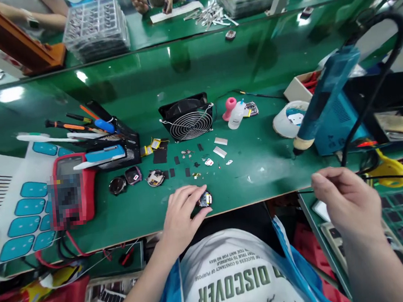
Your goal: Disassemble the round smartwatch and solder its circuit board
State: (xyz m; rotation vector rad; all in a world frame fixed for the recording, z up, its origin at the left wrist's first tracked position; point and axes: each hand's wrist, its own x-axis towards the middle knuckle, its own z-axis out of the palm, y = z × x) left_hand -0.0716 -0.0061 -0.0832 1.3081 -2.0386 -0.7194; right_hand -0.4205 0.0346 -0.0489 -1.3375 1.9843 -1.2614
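Note:
My left hand rests at the table's front edge, its thumb and fingers closed around a small round watch body with its inner parts facing up. My right hand is raised at the right, over the table's edge, with fingers pinched together. A thin dark line runs left from its fingertips; what it holds, I cannot make out. Beyond my left hand lie small loose parts, another opened round watch body and two dark watch cases, one round and one squarish.
A black fan stands at the back. To the left are a red multimeter and a black tool holder. A blue electric screwdriver hangs at the right, near a white tub. Across the partition, other people's hands work.

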